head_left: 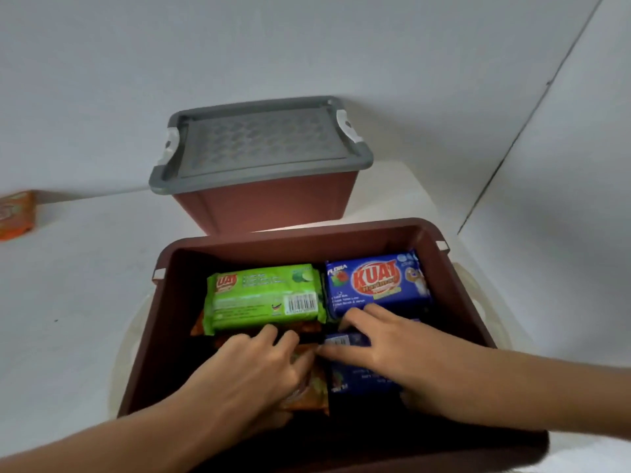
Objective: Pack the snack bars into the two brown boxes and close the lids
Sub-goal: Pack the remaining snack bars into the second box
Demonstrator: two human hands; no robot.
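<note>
The near brown box (136, 363) stands open in front of me with several snack bars inside. A green bar (263, 298) lies at its back left and a blue bar (375, 283) at its back right. My left hand (252, 373) rests on an orange bar (312, 392) in the box's front part. My right hand (382, 346) presses on a second blue bar (358, 380) beside it. Behind stands the far brown box (269, 206), its grey lid (259, 141) shut with white clips.
One orange bar (15, 215) lies alone on the white table at the far left edge. A pale clear lid (478, 298) lies under the near box and sticks out at its sides. White walls meet in a corner at the right.
</note>
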